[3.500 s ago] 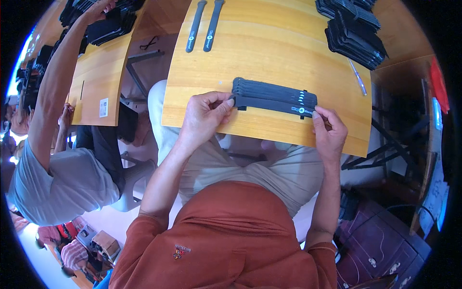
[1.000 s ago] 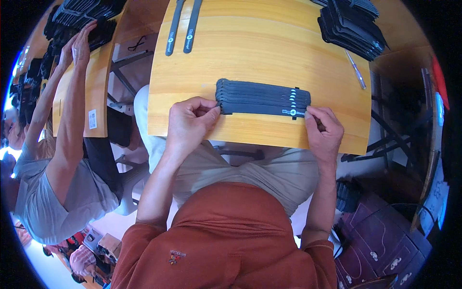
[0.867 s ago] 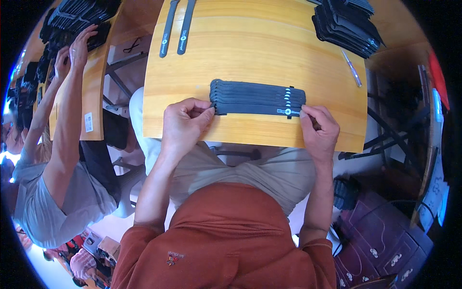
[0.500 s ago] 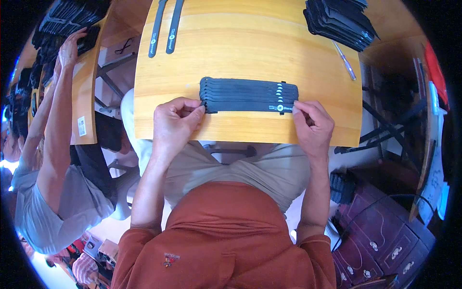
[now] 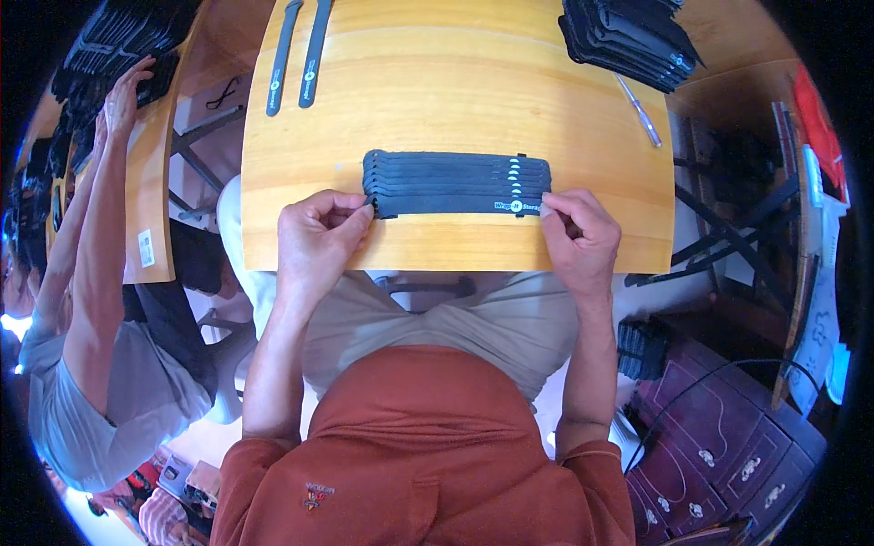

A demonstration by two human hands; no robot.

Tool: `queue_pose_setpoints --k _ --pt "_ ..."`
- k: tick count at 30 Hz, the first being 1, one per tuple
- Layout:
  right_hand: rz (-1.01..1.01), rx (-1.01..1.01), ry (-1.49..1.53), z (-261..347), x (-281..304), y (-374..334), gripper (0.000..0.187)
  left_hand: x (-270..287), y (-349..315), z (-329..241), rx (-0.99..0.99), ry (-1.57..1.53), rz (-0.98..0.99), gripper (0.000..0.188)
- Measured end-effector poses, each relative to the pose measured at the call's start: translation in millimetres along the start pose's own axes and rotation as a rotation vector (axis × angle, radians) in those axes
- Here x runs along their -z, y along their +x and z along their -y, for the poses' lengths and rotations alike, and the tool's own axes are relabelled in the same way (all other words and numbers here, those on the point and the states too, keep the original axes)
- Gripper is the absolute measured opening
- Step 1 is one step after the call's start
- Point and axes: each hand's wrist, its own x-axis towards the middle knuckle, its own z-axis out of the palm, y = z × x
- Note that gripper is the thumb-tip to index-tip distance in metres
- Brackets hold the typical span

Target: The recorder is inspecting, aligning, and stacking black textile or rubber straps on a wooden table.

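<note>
A fanned row of black fabric straps [image 5: 437, 187] lies on the wooden table [image 5: 455, 109] in front of me, the straps overlapping one another. White printed marks line up near their right ends. My left hand [image 5: 319, 237] pinches the left end of the nearest strap between thumb and index finger. At the opposite end, my right hand [image 5: 583, 232] grips the same strap with thumb and fingertips. Both hands rest close to the table's front edge. Fingertips hide the strap's two ends.
Two loose dark straps [image 5: 312, 64] lie at the far left of the table. Stacks of black straps [image 5: 628, 41] sit at the far right, beside a screwdriver-like tool [image 5: 640, 109]. A co-worker [image 5: 100, 382] reaches over another table at left. Purple drawers [image 5: 719, 437] stand at lower right.
The view has shifted slightly, so the table and its contents appear a little further left. Both hands keep their hold on the nearest strap's ends.
</note>
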Motion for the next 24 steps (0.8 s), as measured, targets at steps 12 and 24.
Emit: queue_pose_setpoints --k 12,24 --pt "-0.018 0.039 -0.017 -3.3 -0.8 -1.6 0.011 -0.6 1.2 4.1 0.014 -0.001 -0.015 0.009" --pt "-0.044 0.065 -0.010 -3.8 -1.4 -3.1 0.014 1.3 1.0 5.0 0.012 -0.005 -0.004 0.008"
